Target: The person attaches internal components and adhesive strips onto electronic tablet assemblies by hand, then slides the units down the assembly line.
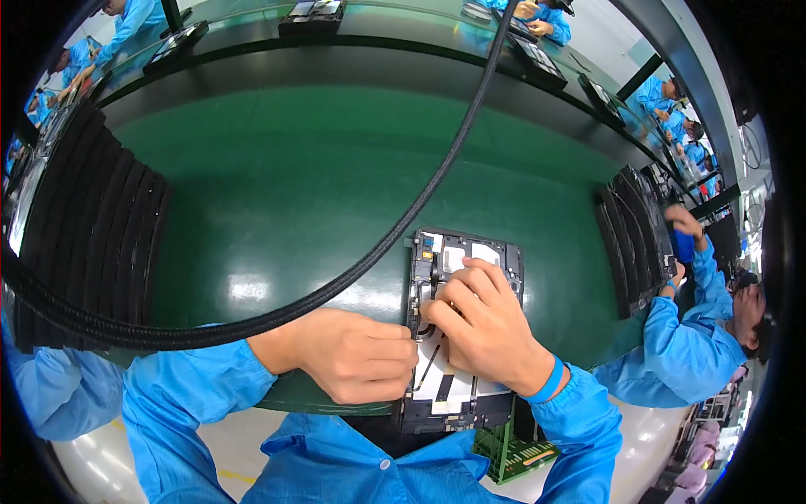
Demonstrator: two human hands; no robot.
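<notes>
An opened flat electronic device (445, 385), tablet-like, lies on the green table near its front edge. Its black frame surrounds white panels, dark strips and small parts. At the device's left edge, my left hand (361, 357) is closed, thumb and forefinger pinched together; whatever sits between them is too small or hidden to name. My right hand (487, 326) rests over the middle of the device with curled fingers, thumb and forefinger tips close to the left hand. Its fingers cover part of the inside, so what they grip cannot be made out. A blue band (550, 380) circles the right wrist.
A thick black braided cable (420, 202) arcs across the view, passing in front of the table (277, 176). Black trays or cases stand in a row at left (92, 227) and in another at right (634, 244). Beside the right row, a co-worker's hand (684, 220) is raised. More devices (537, 60) lie along the far bench.
</notes>
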